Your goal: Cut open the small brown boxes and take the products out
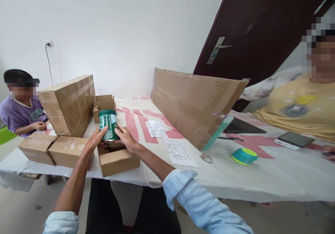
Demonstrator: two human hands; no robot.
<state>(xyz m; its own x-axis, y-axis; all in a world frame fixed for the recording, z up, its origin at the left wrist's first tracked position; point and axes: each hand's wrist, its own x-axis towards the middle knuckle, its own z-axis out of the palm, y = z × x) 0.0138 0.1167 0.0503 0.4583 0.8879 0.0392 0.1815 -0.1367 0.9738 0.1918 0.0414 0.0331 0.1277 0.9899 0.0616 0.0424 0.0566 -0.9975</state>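
A green can with printed white text and a square code is held upright between my two hands. My left hand grips its lower left side. On the lower right side, the fingers of my right hand press against it. Just beneath is an open cardboard box at the near table edge, its inside partly hidden by my hands and the can. Behind the can stands another small open cardboard box.
Stacked, taped cartons rise on the left, with closed boxes before them. A large cardboard panel stands across the table. Sticker sheets, a tape roll and a phone lie rightward. One person sits on each side.
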